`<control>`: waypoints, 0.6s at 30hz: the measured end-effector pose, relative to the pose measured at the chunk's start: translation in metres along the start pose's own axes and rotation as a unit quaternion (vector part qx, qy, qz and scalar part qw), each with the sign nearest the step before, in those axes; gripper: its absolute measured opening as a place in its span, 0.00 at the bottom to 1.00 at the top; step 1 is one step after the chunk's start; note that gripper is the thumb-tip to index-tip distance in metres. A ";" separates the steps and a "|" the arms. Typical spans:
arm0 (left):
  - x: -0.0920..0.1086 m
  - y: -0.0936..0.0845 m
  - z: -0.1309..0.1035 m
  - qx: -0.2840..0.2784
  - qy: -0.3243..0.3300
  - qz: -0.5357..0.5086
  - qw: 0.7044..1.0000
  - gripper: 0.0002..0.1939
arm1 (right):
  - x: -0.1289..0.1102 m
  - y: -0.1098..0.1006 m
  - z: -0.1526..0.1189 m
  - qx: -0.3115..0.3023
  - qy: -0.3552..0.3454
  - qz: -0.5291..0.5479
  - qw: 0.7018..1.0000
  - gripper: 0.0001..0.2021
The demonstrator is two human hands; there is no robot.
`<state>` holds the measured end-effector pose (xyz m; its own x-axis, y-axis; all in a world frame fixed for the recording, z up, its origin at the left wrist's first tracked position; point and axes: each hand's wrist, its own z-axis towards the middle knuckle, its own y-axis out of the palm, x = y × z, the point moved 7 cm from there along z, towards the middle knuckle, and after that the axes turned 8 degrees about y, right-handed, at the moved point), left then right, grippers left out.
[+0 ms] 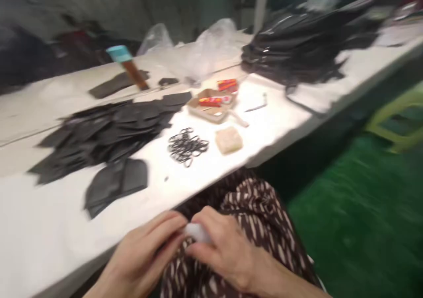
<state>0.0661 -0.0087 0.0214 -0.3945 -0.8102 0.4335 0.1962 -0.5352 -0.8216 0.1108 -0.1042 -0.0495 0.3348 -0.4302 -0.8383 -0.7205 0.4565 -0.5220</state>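
Note:
Above my lap, just off the table's front edge, my right hand [221, 243] is closed round a small pale, whitish object [197, 232], blurred and mostly covered by the fingers. My left hand [150, 247] meets its left end with thumb and fingers pressed together; what they pinch is hidden. On the table beyond lie a flat black pouch-like piece [117, 182], a small heap of black rings [187, 147] and a yellowish sponge-like block [228, 140].
A pile of black cut pieces [115, 126] spreads at left. A shallow cardboard tray [211, 113] holds a red-and-yellow tube. Clear plastic bags [211, 46], a blue-topped brown container [128, 66] and stacked black material [297, 46] stand farther back. A yellow-green stool [396, 121] is at right.

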 end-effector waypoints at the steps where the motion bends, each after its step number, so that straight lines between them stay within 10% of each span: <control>1: -0.004 0.000 -0.011 -0.028 -0.055 -0.017 0.998 0.07 | 0.001 0.007 0.003 -0.017 -0.008 0.008 1.000 0.06; 9: -0.021 0.006 -0.043 -0.012 -0.144 -0.064 0.987 0.12 | 0.006 0.046 0.017 -0.141 0.009 0.094 0.985 0.07; 18: -0.036 0.015 -0.051 -0.023 -0.128 -0.040 0.991 0.12 | 0.017 0.057 0.026 -0.145 0.042 0.085 0.985 0.07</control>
<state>0.0376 0.0248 -0.0259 -0.1647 -0.8032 0.5725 0.1293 -0.5930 -0.7948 0.0915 -0.0659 -0.0977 0.1526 -0.4353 -0.8873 -0.9087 0.2911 -0.2991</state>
